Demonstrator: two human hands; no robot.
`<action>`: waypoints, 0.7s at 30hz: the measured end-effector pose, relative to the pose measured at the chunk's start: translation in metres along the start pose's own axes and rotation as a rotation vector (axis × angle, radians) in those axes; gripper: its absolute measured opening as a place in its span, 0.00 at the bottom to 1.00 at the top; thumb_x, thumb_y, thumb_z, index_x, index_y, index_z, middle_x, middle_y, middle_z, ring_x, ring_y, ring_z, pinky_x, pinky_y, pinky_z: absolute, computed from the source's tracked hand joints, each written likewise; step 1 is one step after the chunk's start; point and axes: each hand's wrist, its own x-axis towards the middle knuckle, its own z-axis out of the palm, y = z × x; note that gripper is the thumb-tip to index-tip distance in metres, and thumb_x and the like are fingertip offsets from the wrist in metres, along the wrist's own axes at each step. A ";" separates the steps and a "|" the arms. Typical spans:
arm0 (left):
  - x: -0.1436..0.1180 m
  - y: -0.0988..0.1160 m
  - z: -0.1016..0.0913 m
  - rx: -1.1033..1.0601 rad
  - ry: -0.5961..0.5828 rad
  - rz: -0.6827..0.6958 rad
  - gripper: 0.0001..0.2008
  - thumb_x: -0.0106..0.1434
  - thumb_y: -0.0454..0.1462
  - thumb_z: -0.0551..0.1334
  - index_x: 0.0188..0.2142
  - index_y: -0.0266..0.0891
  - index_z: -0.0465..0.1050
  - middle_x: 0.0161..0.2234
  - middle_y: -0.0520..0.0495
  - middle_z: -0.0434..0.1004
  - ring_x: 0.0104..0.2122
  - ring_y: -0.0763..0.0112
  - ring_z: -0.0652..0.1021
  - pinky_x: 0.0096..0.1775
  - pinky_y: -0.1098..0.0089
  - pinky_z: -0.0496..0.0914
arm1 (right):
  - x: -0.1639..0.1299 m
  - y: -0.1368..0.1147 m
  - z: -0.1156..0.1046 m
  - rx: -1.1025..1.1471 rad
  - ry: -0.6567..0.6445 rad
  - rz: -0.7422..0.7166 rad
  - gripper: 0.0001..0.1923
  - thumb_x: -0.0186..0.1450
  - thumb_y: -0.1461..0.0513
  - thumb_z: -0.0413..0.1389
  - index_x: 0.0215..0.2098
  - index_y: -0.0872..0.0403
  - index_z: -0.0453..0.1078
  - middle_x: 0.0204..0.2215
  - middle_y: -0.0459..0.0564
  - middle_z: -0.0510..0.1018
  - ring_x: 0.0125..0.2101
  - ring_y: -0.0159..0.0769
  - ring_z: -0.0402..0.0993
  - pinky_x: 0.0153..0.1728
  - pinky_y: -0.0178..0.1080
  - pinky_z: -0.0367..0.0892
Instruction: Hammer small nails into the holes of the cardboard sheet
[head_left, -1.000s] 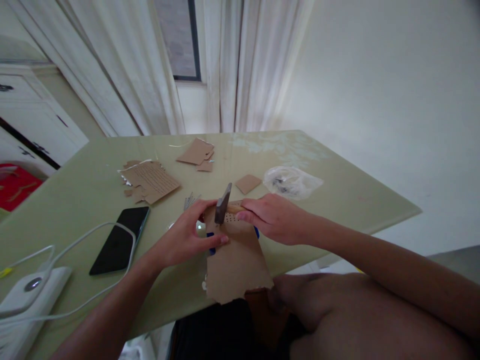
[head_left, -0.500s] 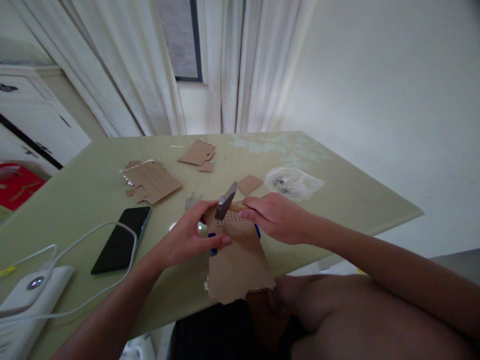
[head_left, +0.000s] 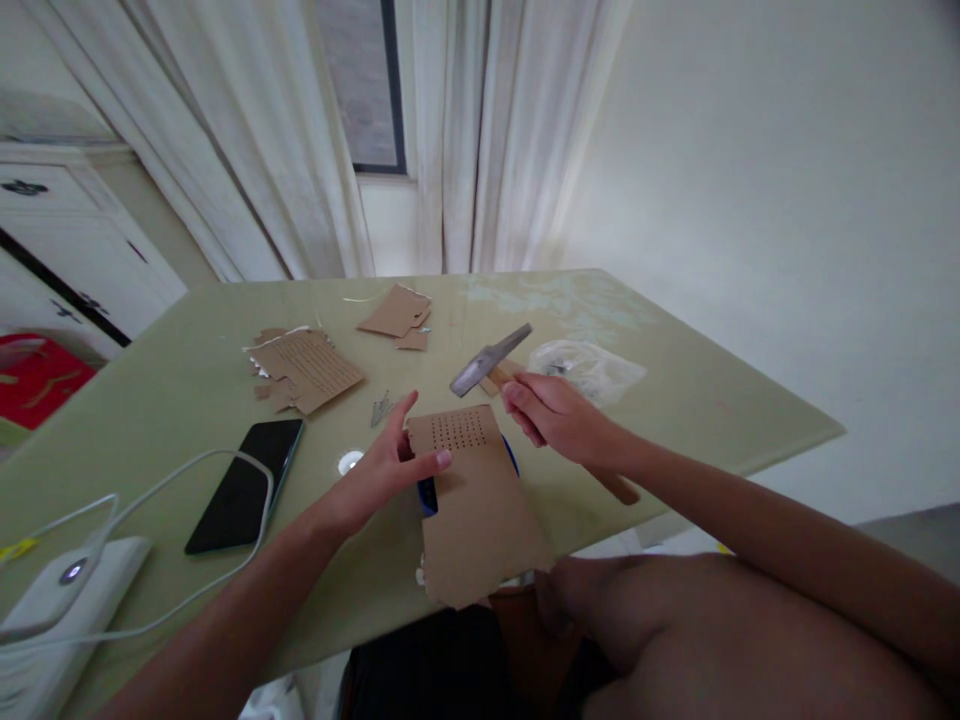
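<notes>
- Cardboard sheet (head_left: 480, 500): lies flat at the near edge of the surface (head_left: 675, 400), its torn near end overhanging that edge. A grid of small punched holes shows at its far end. It rests on a blue round object (head_left: 427, 495), mostly hidden; what that is cannot be told.
- Left hand (head_left: 382, 468): pressed on the sheet's left margin, thumb on the cardboard and fingers spread, gripping nothing.
- Right hand (head_left: 555, 418): closed round the wooden handle of a hammer (head_left: 491, 360), head raised clear above and beyond the hole grid.
- Step in hand, as judged: the lifted part of a hammer stroke over the perforated zone. A further blow calls for a descent onto the grid, well off the left thumb, which sits just beside it.
- Loose nails (head_left: 381, 408): beyond the left hand, near the sheet.
- Open room: bare surface to the right of the sheet. Left is tighter: phone (head_left: 244, 485), white cable (head_left: 172, 470), charger block (head_left: 45, 600).
- Far side: cardboard scraps (head_left: 307, 365), plastic bag (head_left: 585, 365) near the hammer head.
</notes>
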 end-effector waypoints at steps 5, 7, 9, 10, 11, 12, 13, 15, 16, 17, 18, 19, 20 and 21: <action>0.001 -0.010 0.007 -0.089 -0.134 -0.047 0.40 0.56 0.47 0.81 0.64 0.39 0.74 0.59 0.33 0.83 0.57 0.45 0.83 0.57 0.53 0.79 | 0.007 0.037 0.012 0.349 0.154 0.193 0.26 0.78 0.43 0.50 0.32 0.51 0.65 0.26 0.49 0.81 0.21 0.33 0.79 0.19 0.33 0.66; 0.001 -0.012 0.010 -0.079 -0.150 -0.057 0.32 0.55 0.47 0.81 0.56 0.38 0.80 0.55 0.34 0.86 0.52 0.46 0.86 0.54 0.55 0.80 | 0.008 0.047 0.019 0.435 0.155 0.276 0.24 0.79 0.45 0.51 0.32 0.52 0.66 0.28 0.52 0.84 0.24 0.35 0.83 0.20 0.31 0.68; 0.000 -0.013 0.013 -0.096 -0.093 -0.055 0.29 0.55 0.48 0.81 0.52 0.37 0.81 0.52 0.35 0.87 0.50 0.48 0.86 0.51 0.56 0.81 | 0.007 0.052 0.024 0.484 0.137 0.315 0.23 0.80 0.47 0.50 0.32 0.53 0.67 0.29 0.54 0.86 0.27 0.36 0.85 0.21 0.30 0.70; 0.000 -0.013 0.015 -0.110 -0.056 -0.052 0.30 0.54 0.48 0.81 0.51 0.37 0.81 0.51 0.35 0.87 0.49 0.48 0.87 0.50 0.56 0.81 | 0.007 0.053 0.026 0.496 0.129 0.318 0.23 0.80 0.48 0.50 0.32 0.53 0.67 0.29 0.55 0.87 0.28 0.36 0.86 0.22 0.30 0.71; 0.000 -0.012 0.016 -0.124 -0.019 -0.049 0.30 0.53 0.49 0.81 0.51 0.37 0.81 0.51 0.35 0.88 0.48 0.47 0.87 0.49 0.56 0.81 | 0.006 0.053 0.028 0.505 0.122 0.317 0.23 0.80 0.48 0.49 0.33 0.53 0.68 0.30 0.55 0.87 0.27 0.36 0.86 0.22 0.30 0.72; 0.000 -0.012 0.017 -0.134 0.019 -0.044 0.31 0.53 0.49 0.81 0.52 0.37 0.80 0.51 0.35 0.88 0.48 0.47 0.87 0.48 0.56 0.81 | 0.006 0.053 0.030 0.516 0.117 0.316 0.23 0.80 0.48 0.50 0.33 0.53 0.68 0.30 0.55 0.87 0.27 0.35 0.85 0.23 0.31 0.73; 0.000 -0.012 0.017 -0.141 0.054 -0.038 0.32 0.53 0.50 0.81 0.52 0.37 0.79 0.50 0.35 0.88 0.48 0.47 0.87 0.48 0.55 0.81 | 0.005 0.052 0.031 0.525 0.114 0.314 0.23 0.80 0.48 0.50 0.33 0.53 0.68 0.29 0.55 0.87 0.27 0.35 0.85 0.23 0.31 0.73; 0.001 -0.012 0.017 -0.134 0.089 -0.033 0.33 0.53 0.50 0.81 0.52 0.37 0.79 0.50 0.34 0.88 0.47 0.47 0.87 0.46 0.56 0.81 | 0.005 0.051 0.033 0.538 0.111 0.309 0.23 0.80 0.47 0.51 0.33 0.53 0.69 0.29 0.54 0.87 0.26 0.35 0.84 0.23 0.30 0.73; 0.001 -0.013 0.016 -0.122 0.089 -0.037 0.33 0.53 0.51 0.81 0.52 0.36 0.79 0.50 0.34 0.88 0.46 0.47 0.87 0.45 0.57 0.81 | 0.005 0.050 0.033 0.541 0.111 0.306 0.23 0.79 0.47 0.52 0.33 0.53 0.69 0.29 0.53 0.86 0.26 0.34 0.84 0.23 0.30 0.73; 0.002 -0.014 0.015 -0.107 0.080 -0.047 0.32 0.53 0.51 0.81 0.51 0.36 0.79 0.50 0.34 0.88 0.45 0.48 0.87 0.45 0.57 0.81 | 0.005 0.050 0.034 0.543 0.114 0.303 0.23 0.79 0.47 0.53 0.33 0.53 0.69 0.28 0.53 0.86 0.26 0.34 0.84 0.23 0.31 0.73; 0.003 -0.015 0.014 -0.093 0.068 -0.059 0.32 0.54 0.52 0.81 0.50 0.36 0.80 0.50 0.34 0.88 0.44 0.48 0.87 0.44 0.58 0.81 | 0.006 0.050 0.034 0.543 0.117 0.300 0.23 0.79 0.46 0.54 0.33 0.53 0.69 0.28 0.52 0.86 0.26 0.34 0.83 0.23 0.31 0.73; 0.004 -0.016 0.014 -0.082 0.054 -0.072 0.32 0.54 0.53 0.80 0.50 0.35 0.80 0.49 0.34 0.88 0.44 0.49 0.87 0.44 0.58 0.81 | 0.006 0.050 0.034 0.542 0.120 0.298 0.23 0.78 0.46 0.54 0.33 0.53 0.70 0.28 0.52 0.85 0.26 0.34 0.83 0.23 0.31 0.72; 0.004 -0.016 0.013 -0.074 0.045 -0.081 0.31 0.55 0.54 0.80 0.50 0.35 0.81 0.49 0.34 0.88 0.44 0.49 0.87 0.44 0.58 0.81 | 0.006 0.050 0.035 0.541 0.122 0.296 0.24 0.78 0.46 0.54 0.33 0.53 0.70 0.27 0.51 0.85 0.25 0.34 0.83 0.23 0.31 0.72; 0.004 -0.016 0.013 -0.071 0.037 -0.088 0.31 0.56 0.54 0.79 0.50 0.35 0.81 0.48 0.34 0.88 0.44 0.49 0.87 0.45 0.58 0.81 | 0.006 0.050 0.035 0.539 0.124 0.295 0.24 0.78 0.45 0.54 0.33 0.53 0.70 0.27 0.51 0.85 0.25 0.34 0.82 0.23 0.31 0.72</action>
